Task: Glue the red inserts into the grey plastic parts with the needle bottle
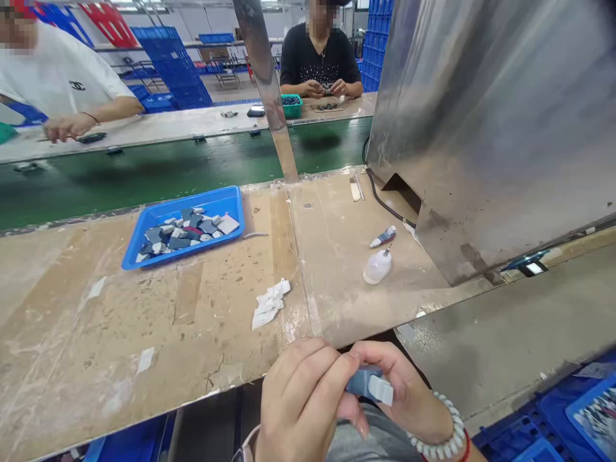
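Near the table's front edge, over my lap, a small blue-grey plastic part with a white end (pixel 366 383) is held between both hands. My right hand (pixel 407 391) is closed round it, with the white end showing beside the palm. My left hand (pixel 303 391) is closed too, its fingertips pressed on the part's left side and covering some of it. On the table ahead stands a small white squeeze bottle (pixel 377 267) with a thin metal tip. A similar blue-grey and white part (pixel 383 237) lies just behind the bottle.
A blue tray (pixel 126 258) of blue-grey and white pieces sits at the left. Crumpled white tissue (pixel 271 304) lies mid-table. A large metal housing (pixel 481 141) blocks the right. Beyond runs a green conveyor belt (pixel 216 157), with two people working across it.
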### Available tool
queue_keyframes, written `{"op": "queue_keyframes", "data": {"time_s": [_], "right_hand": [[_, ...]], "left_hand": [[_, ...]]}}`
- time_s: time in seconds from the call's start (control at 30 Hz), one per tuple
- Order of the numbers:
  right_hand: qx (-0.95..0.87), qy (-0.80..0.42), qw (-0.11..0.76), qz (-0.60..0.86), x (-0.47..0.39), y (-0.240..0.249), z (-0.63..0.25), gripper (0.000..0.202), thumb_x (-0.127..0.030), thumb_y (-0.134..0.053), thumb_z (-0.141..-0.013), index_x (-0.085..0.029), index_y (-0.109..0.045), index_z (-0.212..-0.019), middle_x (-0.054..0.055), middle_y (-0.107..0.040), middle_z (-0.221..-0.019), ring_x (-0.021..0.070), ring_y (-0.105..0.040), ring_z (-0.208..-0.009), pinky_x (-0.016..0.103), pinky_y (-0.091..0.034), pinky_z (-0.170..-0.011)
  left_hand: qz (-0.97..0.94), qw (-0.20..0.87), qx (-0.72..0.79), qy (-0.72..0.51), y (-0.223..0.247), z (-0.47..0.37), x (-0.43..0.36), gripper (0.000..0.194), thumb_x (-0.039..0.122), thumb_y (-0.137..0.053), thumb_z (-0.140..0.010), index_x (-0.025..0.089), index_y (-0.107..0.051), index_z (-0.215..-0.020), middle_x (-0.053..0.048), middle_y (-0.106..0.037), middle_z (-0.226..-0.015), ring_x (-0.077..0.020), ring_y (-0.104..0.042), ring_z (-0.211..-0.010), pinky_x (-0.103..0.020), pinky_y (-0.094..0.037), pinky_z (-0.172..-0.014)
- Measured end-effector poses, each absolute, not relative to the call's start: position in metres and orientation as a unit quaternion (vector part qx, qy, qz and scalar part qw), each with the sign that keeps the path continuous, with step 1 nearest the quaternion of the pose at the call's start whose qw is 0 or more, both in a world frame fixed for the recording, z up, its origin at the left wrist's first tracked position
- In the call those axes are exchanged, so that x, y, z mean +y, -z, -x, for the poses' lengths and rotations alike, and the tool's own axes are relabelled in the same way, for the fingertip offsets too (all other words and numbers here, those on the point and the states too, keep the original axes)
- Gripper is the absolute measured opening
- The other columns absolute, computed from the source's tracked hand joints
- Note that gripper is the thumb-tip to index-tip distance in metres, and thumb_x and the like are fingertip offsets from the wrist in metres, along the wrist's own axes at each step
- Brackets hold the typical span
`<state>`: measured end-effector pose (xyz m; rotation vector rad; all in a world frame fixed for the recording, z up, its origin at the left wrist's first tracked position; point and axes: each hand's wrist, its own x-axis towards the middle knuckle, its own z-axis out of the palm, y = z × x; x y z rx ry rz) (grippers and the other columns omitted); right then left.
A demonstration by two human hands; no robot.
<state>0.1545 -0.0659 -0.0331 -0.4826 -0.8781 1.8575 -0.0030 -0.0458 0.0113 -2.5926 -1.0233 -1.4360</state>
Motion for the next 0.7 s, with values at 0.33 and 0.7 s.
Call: {"op": "queue_keyframes", "data": {"time_s": [0.33,0.7], "right_hand": [[-0.371,-0.808,0.414,0.196,-0.065,0.027,-0.159,0.068,-0.082,-0.073,-0.065,-0.018,-0.060,-0.084,0.001,-0.059,-0.058,0.0132,-0.054,-0.044,0.023,-0.045,-0.040],[-0.407,-0.719,0.485,0.287,-0.074,0.017,-0.142,0.072,-0.092,-0.066,-0.056,-0.022,-0.054,-0.060,-0.002,-0.046,-0.046,0.0122,-0.043,-0.042,0.026,-0.040,-0.041]], "left_hand": [[0.847,-0.057,-0.295,0.438,-0.025,0.003,-0.049,0.028,0.022,-0.044,-0.107,0.010,-0.067,-0.098,-0.005,-0.068,-0.079,-0.0141,-0.064,-0.080,-0.025,-0.057,-0.072],[0.754,-0.371,-0.209,0.499,-0.029,0.000,-0.041,0.041,0.051,-0.068,-0.092,0.013,-0.069,-0.106,-0.004,-0.070,-0.081,-0.0149,-0.068,-0.080,-0.028,-0.059,-0.080]]}}
